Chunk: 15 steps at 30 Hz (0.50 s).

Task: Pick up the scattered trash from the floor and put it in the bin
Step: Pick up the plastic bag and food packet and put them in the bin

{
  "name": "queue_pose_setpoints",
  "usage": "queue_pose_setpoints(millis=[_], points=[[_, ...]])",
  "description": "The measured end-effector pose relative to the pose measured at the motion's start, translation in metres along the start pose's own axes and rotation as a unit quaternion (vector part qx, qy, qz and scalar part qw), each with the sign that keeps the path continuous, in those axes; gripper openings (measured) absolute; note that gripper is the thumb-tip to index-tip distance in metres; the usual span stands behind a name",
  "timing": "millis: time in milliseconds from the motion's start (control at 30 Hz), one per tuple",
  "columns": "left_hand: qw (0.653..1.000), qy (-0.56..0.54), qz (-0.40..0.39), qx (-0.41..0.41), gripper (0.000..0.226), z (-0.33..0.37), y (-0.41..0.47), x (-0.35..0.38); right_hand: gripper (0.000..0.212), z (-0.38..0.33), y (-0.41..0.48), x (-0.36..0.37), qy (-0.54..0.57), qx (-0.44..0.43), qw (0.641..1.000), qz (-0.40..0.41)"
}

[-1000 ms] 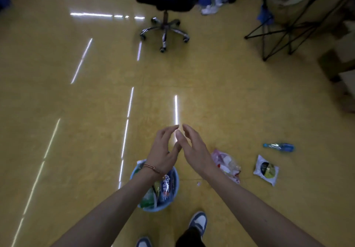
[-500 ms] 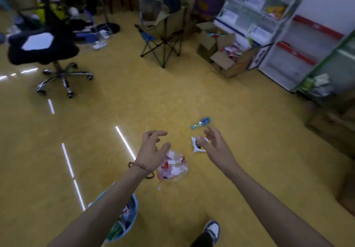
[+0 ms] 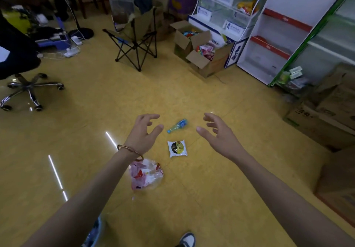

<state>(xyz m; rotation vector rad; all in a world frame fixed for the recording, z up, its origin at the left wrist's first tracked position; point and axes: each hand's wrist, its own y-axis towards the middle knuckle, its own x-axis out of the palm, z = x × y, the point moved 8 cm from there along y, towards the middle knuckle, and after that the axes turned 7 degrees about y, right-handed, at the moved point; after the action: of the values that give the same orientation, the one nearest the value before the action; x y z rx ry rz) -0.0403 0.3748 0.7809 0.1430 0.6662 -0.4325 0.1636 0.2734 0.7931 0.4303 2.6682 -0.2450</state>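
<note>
Three pieces of trash lie on the yellow floor: a small blue plastic bottle [image 3: 177, 126], a white snack packet [image 3: 177, 148] with a dark and yellow picture, and a crumpled red-and-white plastic bag [image 3: 146, 175]. My left hand [image 3: 143, 134], with a bracelet on the wrist, hovers open just left of the bottle. To the right of the bottle my right hand [image 3: 218, 134] is also open, fingers spread. Neither touches any trash. A sliver of the blue bin [image 3: 96, 233] shows under my left forearm at the bottom edge.
A wheeled office chair [image 3: 28, 87] stands at the left, a folding camp chair [image 3: 137, 41] behind the trash. Open cardboard boxes [image 3: 199, 54] and display shelves [image 3: 269, 41] fill the right side, more boxes [image 3: 326, 116] at far right. My shoe [image 3: 187, 240] is at the bottom.
The view has swung right from the bin toward the trash. My hands, first together above the bin, have spread apart and reached forward on either side of the bottle.
</note>
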Motion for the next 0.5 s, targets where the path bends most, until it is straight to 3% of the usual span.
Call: queue_pose_setpoints(millis=[300, 500], points=[[0.994, 0.004, 0.025, -0.103, 0.032, -0.039, 0.023, 0.010, 0.067, 0.023, 0.081, 0.023, -0.039, -0.003, 0.991, -0.127], [0.988, 0.006, 0.056, -0.142, 0.029, -0.075, 0.066, -0.002, 0.072, 0.019, 0.149, 0.060, -0.033, 0.000, 0.985, -0.168]])
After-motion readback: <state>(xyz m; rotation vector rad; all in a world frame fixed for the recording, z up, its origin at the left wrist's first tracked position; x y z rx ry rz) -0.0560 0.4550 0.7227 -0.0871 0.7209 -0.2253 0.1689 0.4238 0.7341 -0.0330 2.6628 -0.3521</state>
